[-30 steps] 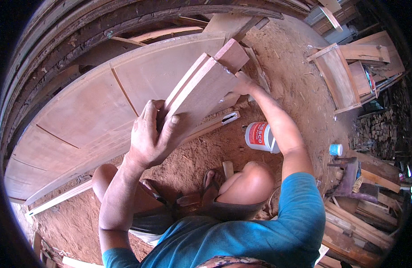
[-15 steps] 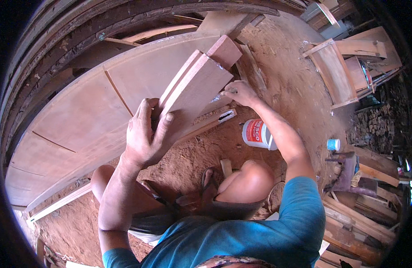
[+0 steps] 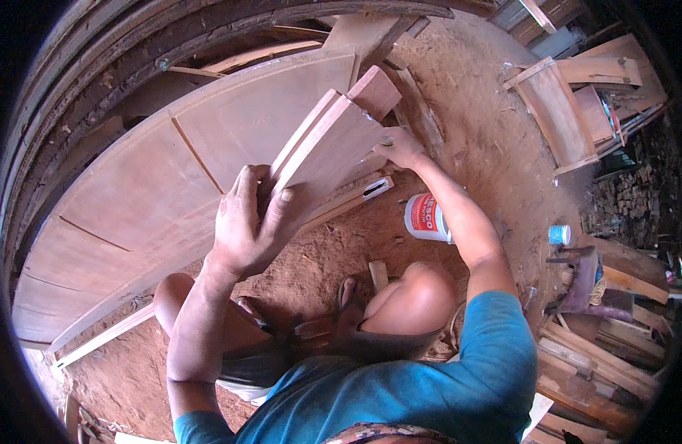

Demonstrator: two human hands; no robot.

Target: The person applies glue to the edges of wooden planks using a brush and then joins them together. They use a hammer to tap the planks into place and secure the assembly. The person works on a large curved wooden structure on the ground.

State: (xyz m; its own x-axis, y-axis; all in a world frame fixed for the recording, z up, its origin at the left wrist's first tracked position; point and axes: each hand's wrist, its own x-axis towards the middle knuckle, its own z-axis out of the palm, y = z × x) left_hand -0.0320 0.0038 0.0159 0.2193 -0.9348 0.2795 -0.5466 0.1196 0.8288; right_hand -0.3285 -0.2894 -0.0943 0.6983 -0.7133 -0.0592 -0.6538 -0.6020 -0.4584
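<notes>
Left hand [image 3: 246, 222] gripping plank [image 3: 332, 152] mid-frame, keeping it tilted; right hand [image 3: 400, 148] pinching its far edge, probably steadying.

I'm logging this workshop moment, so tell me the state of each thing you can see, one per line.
Wooden boards: stacked, tilted, held off the panel.
Left hand: grip closed on the boards' near end.
Right hand: on the boards' far edge.
Large wooden panel: lying flat.
White tub: on its side on the dirt.
</notes>
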